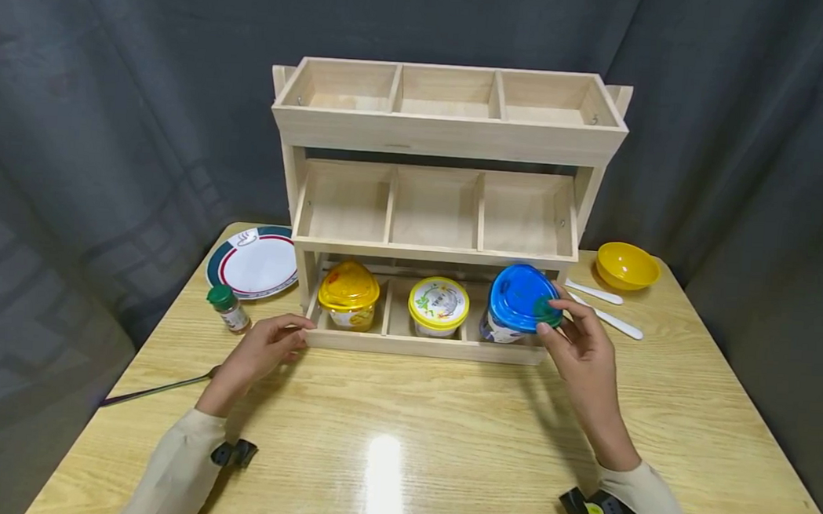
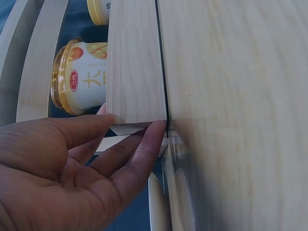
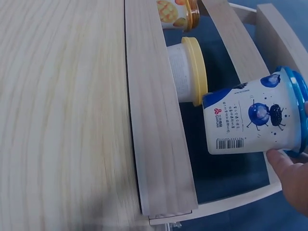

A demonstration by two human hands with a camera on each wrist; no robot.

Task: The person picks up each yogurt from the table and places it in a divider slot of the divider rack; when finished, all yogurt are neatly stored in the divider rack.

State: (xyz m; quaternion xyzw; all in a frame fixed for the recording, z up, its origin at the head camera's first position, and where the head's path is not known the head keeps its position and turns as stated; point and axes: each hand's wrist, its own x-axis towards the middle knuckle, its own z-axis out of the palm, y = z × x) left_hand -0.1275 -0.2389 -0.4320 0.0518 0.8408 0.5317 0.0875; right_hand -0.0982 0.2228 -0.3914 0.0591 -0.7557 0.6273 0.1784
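My right hand (image 1: 583,350) grips a yogurt cup (image 3: 250,115) by its blue lid (image 1: 522,295), thumb near the rim. The cup is white with blueberry pictures and is held tilted over the bottom tier's right compartment. My left hand (image 1: 267,350) holds the left front corner of the wooden shelf (image 1: 420,346), its fingertips against the board end in the left wrist view. A cup with an amber lid (image 1: 349,285) stands in the left compartment of that tier. A tub with a yellow-rimmed lid (image 1: 438,302) sits in the middle one.
Left of the shelf are an oval plate (image 1: 258,263), a green-capped spice jar (image 1: 229,309) and a dark thin-handled utensil (image 1: 159,388). On the right lie a yellow bowl (image 1: 626,266) and two white-handled utensils (image 1: 612,323). Dark curtains (image 1: 440,15) hang behind the table.
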